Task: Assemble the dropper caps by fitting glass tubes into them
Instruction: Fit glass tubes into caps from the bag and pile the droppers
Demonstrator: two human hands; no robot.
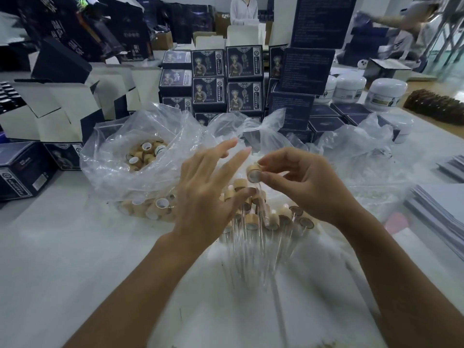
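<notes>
Head cam only here, looking down at a white desk that's pretty crowded. Right hand has its grip pinched on one bamboo-coloured cap, thumb and fingertips on its sides, open end facing the camera, held up above the pile. There's a faint glass tube running down from the cap, but it's blurry and I can't tell how far in it sits. Left hand has its grip spread, fingers straight and fanned out, holding nothing, hovering just beside the cap and over the pile.

Under both hands sits a heap of finished droppers, caps at the far end and clear tubes pointing toward the camera, lying right on the desk. Left of that, a clear bag gapes open with loose caps inside, and more caps bunch against the plastic at its near edge. Another crumpled bag is off to the right.

Behind it all, stacks of dark blue boxes with a printed figure on them, some opened white-lined cartons on the left, white jars on the right, and a stack of flat sheets at the right edge. A person in white stands at the far end.
</notes>
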